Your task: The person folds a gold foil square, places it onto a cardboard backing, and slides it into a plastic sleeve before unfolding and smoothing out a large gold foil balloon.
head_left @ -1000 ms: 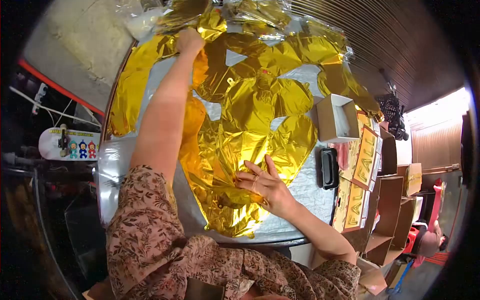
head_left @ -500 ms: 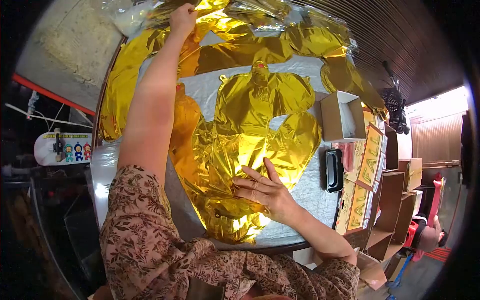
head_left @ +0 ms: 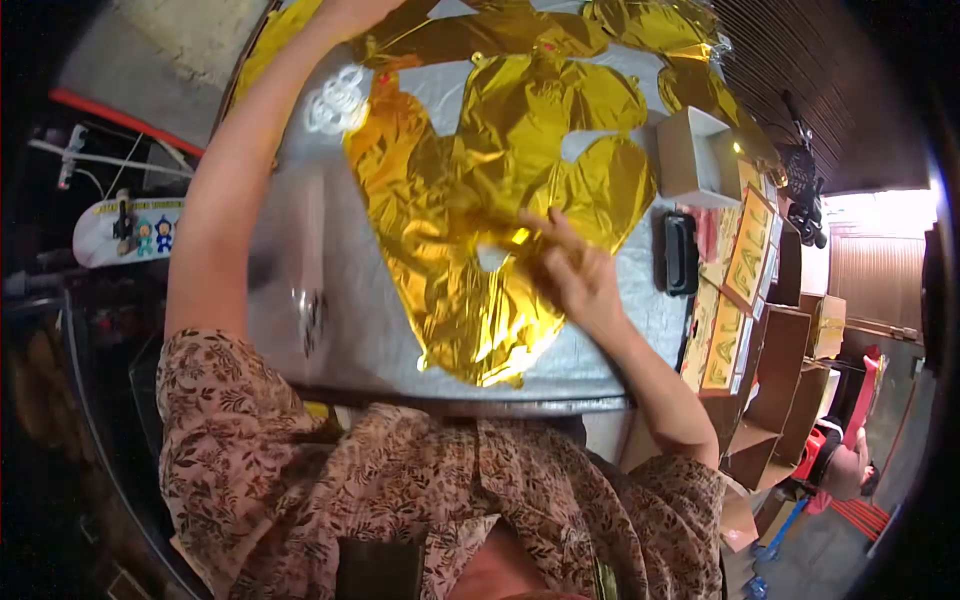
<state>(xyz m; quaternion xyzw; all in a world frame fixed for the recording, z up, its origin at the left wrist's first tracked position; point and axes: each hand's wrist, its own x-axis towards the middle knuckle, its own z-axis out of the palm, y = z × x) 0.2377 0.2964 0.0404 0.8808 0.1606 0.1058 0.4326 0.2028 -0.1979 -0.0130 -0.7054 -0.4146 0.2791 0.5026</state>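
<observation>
A large flat gold foil balloon (head_left: 520, 130) with small tabs lies spread on the silvery-grey table covering (head_left: 590, 370). Close over its lower part is my right hand (head_left: 585, 285), fingers apart and a little blurred. A second, more orange gold foil balloon (head_left: 390, 125) shows along its left side. My left arm stretches to the far side of the table, where my left hand (head_left: 352, 14) is cut by the top edge, its fingers out of sight. More gold foil (head_left: 470, 40) lies near that hand. A clear plastic piece (head_left: 338, 100) rests beside my left forearm.
An open cardboard box (head_left: 690, 165) and a black tray (head_left: 680, 255) stand at the table's right. Boxes marked FALL (head_left: 722, 350) and brown cartons (head_left: 770, 370) lie beyond. Clear plastic (head_left: 300, 280) lies at left; a skateboard deck (head_left: 125, 235) hangs further left.
The view has tipped, so the foil and table sit higher in it. My right hand has lifted and turned over the balloon; my left hand has slipped partly out of view at the top.
</observation>
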